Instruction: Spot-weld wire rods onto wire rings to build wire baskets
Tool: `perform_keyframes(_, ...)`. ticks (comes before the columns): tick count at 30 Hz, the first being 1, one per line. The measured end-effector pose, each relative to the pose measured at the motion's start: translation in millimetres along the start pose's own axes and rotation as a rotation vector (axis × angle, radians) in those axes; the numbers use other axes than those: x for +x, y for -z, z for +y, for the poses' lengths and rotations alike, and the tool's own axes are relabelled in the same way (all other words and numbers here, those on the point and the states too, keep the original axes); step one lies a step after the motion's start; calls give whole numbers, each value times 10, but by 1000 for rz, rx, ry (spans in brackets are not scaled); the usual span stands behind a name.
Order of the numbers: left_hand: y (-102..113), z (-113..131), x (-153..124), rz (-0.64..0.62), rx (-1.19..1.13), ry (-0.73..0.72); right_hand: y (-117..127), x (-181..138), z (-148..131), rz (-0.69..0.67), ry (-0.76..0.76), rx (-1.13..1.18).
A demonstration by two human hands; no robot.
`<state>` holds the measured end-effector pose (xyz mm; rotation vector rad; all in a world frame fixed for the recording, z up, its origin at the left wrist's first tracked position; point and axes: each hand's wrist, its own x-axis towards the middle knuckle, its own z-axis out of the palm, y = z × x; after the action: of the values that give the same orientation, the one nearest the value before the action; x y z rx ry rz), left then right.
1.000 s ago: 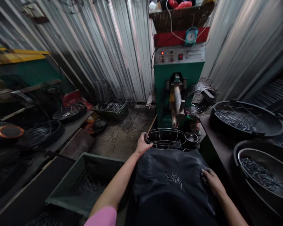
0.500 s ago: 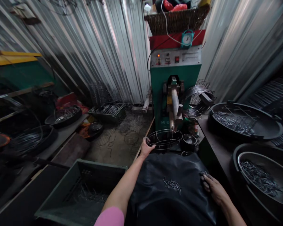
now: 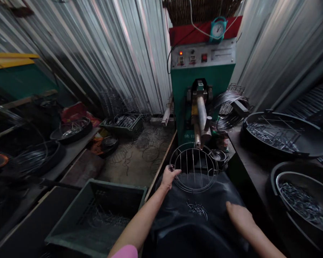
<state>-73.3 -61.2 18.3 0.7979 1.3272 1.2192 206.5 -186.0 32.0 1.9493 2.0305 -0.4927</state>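
Note:
My left hand (image 3: 169, 177) is closed on the left rim of a round wire rack (image 3: 194, 168), its thumb on the near side. The rack has a double ring and several parallel bars across it. Its far edge is at the electrode tips (image 3: 198, 144) of a green spot welding machine (image 3: 181, 89). A small pile of short bent wires (image 3: 197, 209) lies on the black apron (image 3: 177, 215) over my lap. To the right of that pile, my right hand (image 3: 239, 216) is curled with its back towards me. Its fingertips are hidden, so what it holds cannot be made out.
A green crate (image 3: 61, 224) with wire bits stands at my left. Two black pans (image 3: 312, 138) of wire pieces sit on the right bench. Behind them hangs a wire coil (image 3: 226, 98). Loose wire rings (image 3: 150, 154) lie on the floor.
The rack has tilted, so its barred face now shows towards me; my left hand still holds it. My right hand has turned, hiding its fingers. The view has dipped slightly.

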Motion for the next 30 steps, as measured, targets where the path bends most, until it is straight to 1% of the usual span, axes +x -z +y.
perform_keyframes(2, 19, 72, -50, 4, -1, 21, 75, 9, -90, -37, 10, -31)
perform_keyframes(5, 74, 142, -57, -2, 10, -41, 171, 40, -80, -104, -11, -19)
perform_keyframes(8, 131, 139, -34, 20, 16, -167, 197, 61, 82, -156, -71, 61)
perform_keyframes(10, 141, 123, -24, 26, -8, -189, 180, 66, 215, -140, -118, 141)
perform_keyframes(11, 136, 121, -22, 23, -33, -177, 170, 65, 279, -102, -132, 205)
perform_keyframes(13, 109, 141, -29, 18, -84, -123, 156, 59, 389, -28, -148, 453)
perform_keyframes(15, 77, 184, -51, 20, -129, -55, 154, 49, 468, 8, -183, 853)
perform_keyframes(17, 58, 229, -88, 20, -150, 15, 151, 44, 508, 37, -262, 1279)
perform_keyframes(18, 57, 243, -111, 17, -154, 44, 143, 46, 512, 70, -306, 1454)
perform_keyframes(20, 73, 252, -161, 11, -164, 86, 107, 64, 492, 185, -365, 1696)
perform_keyframes(21, 86, 248, -185, 10, -176, 97, 76, 79, 470, 250, -375, 1760)
perform_keyframes(22, 99, 241, -206, 9, -191, 104, 36, 96, 442, 298, -374, 1786)
perform_keyframes(24, 114, 227, -237, 9, -222, 115, -60, 131, 375, 327, -361, 1763)
perform_keyframes(27, 89, 227, -247, 13, -232, 122, -206, 173, 281, 279, -328, 1707)
perform_keyframes(30, 19, 243, -224, 15, -252, 110, -299, 192, 252, 262, -312, 1736)
